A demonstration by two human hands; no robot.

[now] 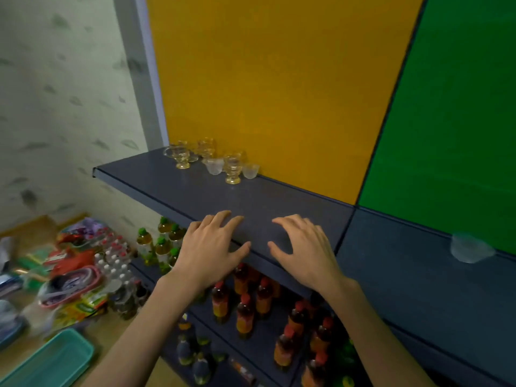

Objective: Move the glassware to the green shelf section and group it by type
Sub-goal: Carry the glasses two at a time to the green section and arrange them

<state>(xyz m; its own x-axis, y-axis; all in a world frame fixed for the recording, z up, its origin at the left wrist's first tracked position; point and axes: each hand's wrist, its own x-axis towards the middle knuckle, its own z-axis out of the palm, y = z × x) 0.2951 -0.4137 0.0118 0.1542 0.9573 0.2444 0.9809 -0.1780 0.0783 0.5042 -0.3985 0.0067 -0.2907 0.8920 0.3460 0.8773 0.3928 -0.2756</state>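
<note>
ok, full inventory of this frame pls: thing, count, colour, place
footed glasses: several, amber-tinted, back of shelf at yellow panel
small cups: at least two, frosted clear, among the footed glasses
clear cup: one, blurred, shelf at green panel
top shelf: one, dark blue-grey
yellow panel: one, behind shelf
green panel: one, right of yellow
green-capped bottles: several, yellow liquid, lower shelf left
red-capped bottles: many, dark liquid, lower shelves
tray: one, teal, floor bottom left
packaged goods: heap, mixed colours, floor left
left hand: open, over shelf front
right hand: open, over shelf front
</note>
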